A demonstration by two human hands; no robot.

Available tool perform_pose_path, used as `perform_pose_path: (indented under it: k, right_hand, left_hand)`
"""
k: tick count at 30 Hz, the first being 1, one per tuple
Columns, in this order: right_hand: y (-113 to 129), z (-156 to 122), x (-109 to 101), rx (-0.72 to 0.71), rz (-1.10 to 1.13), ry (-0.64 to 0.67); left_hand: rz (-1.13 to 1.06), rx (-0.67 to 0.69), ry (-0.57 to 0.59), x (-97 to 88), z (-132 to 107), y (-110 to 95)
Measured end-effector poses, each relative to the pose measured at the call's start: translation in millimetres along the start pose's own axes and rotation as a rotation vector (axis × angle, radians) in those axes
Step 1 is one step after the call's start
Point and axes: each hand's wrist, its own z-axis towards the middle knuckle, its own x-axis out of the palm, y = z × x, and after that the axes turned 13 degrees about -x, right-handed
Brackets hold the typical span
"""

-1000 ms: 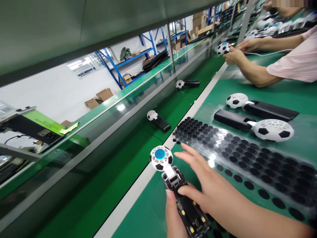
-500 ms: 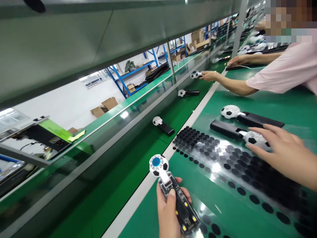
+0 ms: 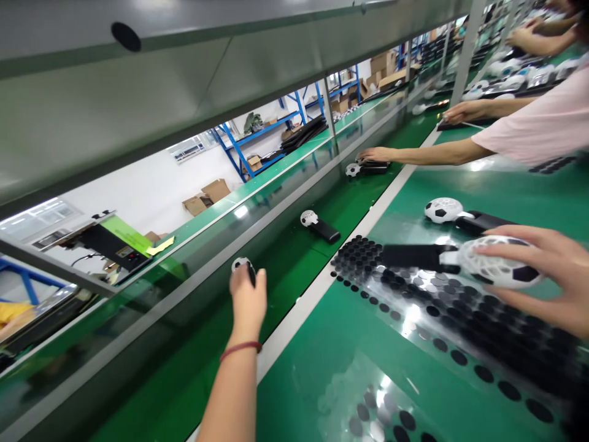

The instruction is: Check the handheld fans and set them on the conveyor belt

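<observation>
My left hand (image 3: 246, 298) reaches out over the conveyor belt (image 3: 202, 344), closed round a small handheld fan with a football-patterned head (image 3: 241, 264). My right hand (image 3: 543, 276) grips the white football head of another fan (image 3: 499, 265), whose black handle (image 3: 411, 256) points left, lifted just above a clear sheet of round black pads (image 3: 442, 307).
Two fans (image 3: 319, 226) (image 3: 365, 167) lie further along the belt; a neighbouring person's hand (image 3: 375, 155) rests on the far one. Another fan (image 3: 444, 210) lies on the green bench. More black pads (image 3: 381, 417) sit at the near edge. A metal shelf runs overhead.
My left hand has carried its fan from over the bench out onto the belt. My right hand has closed on the fan's football head and lifted it. The neighbour's hand reached to the belt.
</observation>
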Motion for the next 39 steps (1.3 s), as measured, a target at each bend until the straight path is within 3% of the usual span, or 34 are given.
perform_pose_path:
  k: [3, 4, 5, 7, 8, 10, 13, 15, 20, 25, 29, 35, 39]
  right_hand:
    - [45, 5, -15, -0.22, 0.468, 0.211]
    - [60, 8, -18, -0.234, 0.579, 0.316]
    - [74, 11, -18, -0.261, 0.676, 0.447]
    - [96, 21, -14, -0.333, 0.85, 0.654]
    - [103, 25, -10, -0.354, 0.904, 0.687]
    - [110, 34, 3, -0.348, 0.976, 0.688]
    - [111, 41, 26, -0.26, 1.056, 0.707]
    - [112, 41, 40, -0.239, 1.061, 0.698]
    - [123, 23, 66, -0.416, 0.685, 0.697]
    - [123, -17, 90, -0.673, 0.511, 0.876]
    - [115, -36, 110, -0.765, 0.421, 0.864]
    - [114, -37, 129, -0.796, 0.368, 0.836]
    - [116, -39, 129, -0.758, 0.347, 0.825]
  left_hand:
    - [0.047, -0.025, 0.333, 31.7, -71, 6]
    - [0.053, -0.105, 0.531, 39.8, -95, 10]
    - [0.01, -0.34, 0.867, 45.5, -116, 16]
    - [-0.144, -0.592, 1.123, 50.0, -145, 28]
    - [-0.224, -0.631, 1.145, 49.8, -152, 34]
    - [-0.32, -0.534, 0.96, 47.8, -154, 46]
    - [-0.347, -0.376, 0.549, 47.4, -145, 62]
    - [-0.434, -0.377, 0.393, 48.9, -139, 69]
    - [-0.884, -0.541, 0.377, 35.6, -129, 66]
    - [-1.098, -0.596, 0.179, -0.2, -131, 62]
    - [-1.201, -0.584, 0.208, -14.1, -140, 68]
    - [-1.07, -0.608, 0.08, -11.2, -150, 73]
    - [-1.087, -0.594, 0.177, 8.5, -151, 74]
